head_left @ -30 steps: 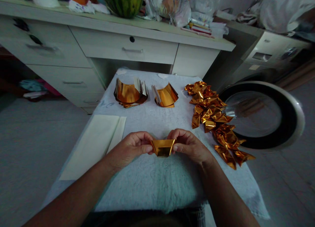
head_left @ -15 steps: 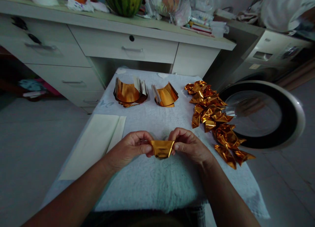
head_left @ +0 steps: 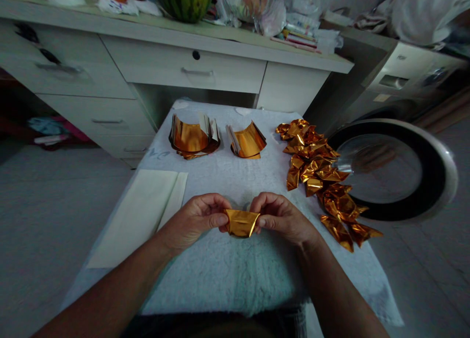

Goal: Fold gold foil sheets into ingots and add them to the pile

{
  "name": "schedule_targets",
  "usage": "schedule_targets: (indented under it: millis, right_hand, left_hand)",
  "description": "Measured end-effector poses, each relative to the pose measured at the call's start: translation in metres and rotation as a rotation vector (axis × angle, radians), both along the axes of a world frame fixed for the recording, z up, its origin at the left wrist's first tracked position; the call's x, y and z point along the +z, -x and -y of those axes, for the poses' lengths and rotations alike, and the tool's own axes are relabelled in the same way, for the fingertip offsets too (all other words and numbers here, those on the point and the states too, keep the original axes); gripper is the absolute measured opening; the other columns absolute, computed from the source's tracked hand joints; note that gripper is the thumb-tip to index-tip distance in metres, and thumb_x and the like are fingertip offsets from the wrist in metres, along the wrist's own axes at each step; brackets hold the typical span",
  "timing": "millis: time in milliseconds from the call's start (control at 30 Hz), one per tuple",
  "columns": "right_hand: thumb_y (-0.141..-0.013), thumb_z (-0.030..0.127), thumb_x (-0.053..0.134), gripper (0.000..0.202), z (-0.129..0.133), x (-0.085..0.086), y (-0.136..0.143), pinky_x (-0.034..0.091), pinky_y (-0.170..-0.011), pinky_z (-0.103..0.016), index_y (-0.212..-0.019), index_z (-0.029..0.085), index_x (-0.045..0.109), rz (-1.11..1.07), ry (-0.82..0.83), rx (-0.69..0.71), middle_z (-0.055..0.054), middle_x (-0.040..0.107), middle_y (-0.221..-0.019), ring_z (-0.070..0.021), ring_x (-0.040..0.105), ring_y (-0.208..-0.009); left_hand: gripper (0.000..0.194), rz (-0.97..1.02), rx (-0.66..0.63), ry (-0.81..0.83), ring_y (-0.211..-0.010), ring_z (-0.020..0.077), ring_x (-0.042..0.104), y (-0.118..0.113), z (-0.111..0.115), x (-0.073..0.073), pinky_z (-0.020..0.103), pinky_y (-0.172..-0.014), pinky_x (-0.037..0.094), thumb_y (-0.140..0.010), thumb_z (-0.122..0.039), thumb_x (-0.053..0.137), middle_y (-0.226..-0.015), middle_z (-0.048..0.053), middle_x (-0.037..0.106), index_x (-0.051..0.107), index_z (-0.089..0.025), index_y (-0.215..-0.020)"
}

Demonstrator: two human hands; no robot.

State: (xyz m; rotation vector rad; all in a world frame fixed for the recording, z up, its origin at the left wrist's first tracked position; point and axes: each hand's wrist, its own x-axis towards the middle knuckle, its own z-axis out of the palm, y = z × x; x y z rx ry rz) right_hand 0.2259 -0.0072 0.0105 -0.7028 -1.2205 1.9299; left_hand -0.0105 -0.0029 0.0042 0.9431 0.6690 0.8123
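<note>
A small folded piece of gold foil paper [head_left: 242, 223] is held over the middle of the cloth-covered table. My left hand [head_left: 200, 215] pinches its left end between thumb and fingers. Its right end is gripped the same way by my right hand [head_left: 279, 215]. Beyond the hands stand two curved stacks of gold foil sheets, a larger left stack [head_left: 191, 137] and a smaller right stack [head_left: 249, 141]. A heap of folded gold foil pieces [head_left: 312, 164] runs down the table's right side.
A pale folded sheet [head_left: 135, 211] lies on the left of the table cloth [head_left: 220, 284]. Behind is a white counter with drawers [head_left: 165, 66], bearing a watermelon [head_left: 183, 3]. The open round door [head_left: 436, 176] of a washing machine [head_left: 392, 83] stands close on the right.
The gold foil piece has tilted and bulged slightly between my fingers, its top edge now less straight. Both hands stay almost in the same place.
</note>
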Motion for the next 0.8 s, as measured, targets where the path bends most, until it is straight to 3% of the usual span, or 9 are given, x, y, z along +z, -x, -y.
schedule_targets:
  millis: [567, 800]
  right_hand:
    - [-0.075, 0.03, 0.082, 0.027, -0.0017, -0.0009, 0.0025, 0.045, -0.055, -0.018, -0.076, 0.016, 0.058, 0.044, 0.022, -0.021, 0.002, 0.064, -0.07, -0.0074, 0.057, -0.058]
    - [-0.078, 0.033, 0.079, 0.026, -0.0008, -0.0037, 0.0016, 0.041, -0.044, -0.016, -0.08, 0.017, 0.058, 0.064, 0.038, -0.029, 0.003, 0.063, -0.066, -0.0065, 0.055, -0.049]
  left_hand:
    - [0.024, -0.031, 0.077, -0.022, -0.064, 0.011, 0.058, -0.0023, -0.0004, 0.0002, 0.022, -0.06, 0.044, -0.073, -0.03, 0.082, -0.072, 0.0, 0.065, 0.065, -0.015, -0.082]
    - [0.029, -0.055, -0.006, 0.005, -0.057, 0.009, 0.054, -0.003, 0.001, -0.0011, 0.02, -0.055, 0.04, -0.075, -0.036, 0.08, -0.063, -0.003, 0.061, 0.059, -0.015, -0.078]
